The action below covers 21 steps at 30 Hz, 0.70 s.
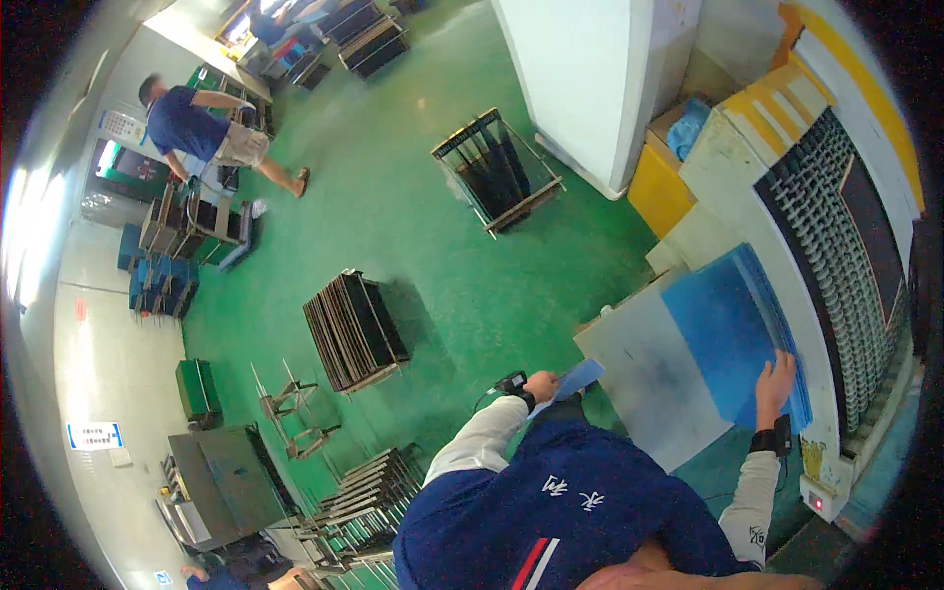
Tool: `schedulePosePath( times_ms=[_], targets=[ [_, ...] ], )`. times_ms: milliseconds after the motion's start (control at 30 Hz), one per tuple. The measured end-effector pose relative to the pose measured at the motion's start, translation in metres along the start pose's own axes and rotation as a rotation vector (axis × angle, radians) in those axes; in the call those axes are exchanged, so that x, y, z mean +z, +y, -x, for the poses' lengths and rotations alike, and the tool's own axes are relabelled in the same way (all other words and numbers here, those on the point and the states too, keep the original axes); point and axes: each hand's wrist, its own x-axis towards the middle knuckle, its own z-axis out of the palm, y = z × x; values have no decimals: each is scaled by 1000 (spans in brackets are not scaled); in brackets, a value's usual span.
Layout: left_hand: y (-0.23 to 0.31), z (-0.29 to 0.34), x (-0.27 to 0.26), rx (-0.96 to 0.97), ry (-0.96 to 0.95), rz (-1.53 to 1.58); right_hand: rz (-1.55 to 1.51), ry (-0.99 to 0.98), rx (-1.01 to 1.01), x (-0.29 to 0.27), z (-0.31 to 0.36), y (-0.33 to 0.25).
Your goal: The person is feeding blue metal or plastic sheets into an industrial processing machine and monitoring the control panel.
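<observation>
Close to my body on the left, my left hand (540,385) is closed around a thin blue sheet (582,376), seen nearly edge-on. My right hand (775,385) lies on the right edge of a stack of blue sheets (716,324), its fingers stretched out and thumb apart. These sheets rest on a pale grey tabletop (644,364), near the mouth of a machine with rows of rollers (836,246). How many sheets lie under my right hand I cannot tell.
A rack of upright dark panels (356,329) and another slotted rack (497,172) stand on the green floor (393,187). A white pillar (590,88) rises beyond the table, beside a yellow bin (657,187). At the far left a person (202,123) stands by loaded carts.
</observation>
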Motion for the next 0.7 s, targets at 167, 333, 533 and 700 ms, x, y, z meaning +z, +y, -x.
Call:
schedulePosePath(
  times_ms=[167,333,533,700],
  targets=[
    [24,1,-19,164,58,-54,7,192,-67,24,8,11],
    [-7,-11,-2,164,146,-43,45,59,29,21,3,4],
    [-7,1,2,107,116,-155,69,181,-2,29,4,7],
    [1,5,8,139,157,-50,49,163,2,18,5,7]
  ],
)
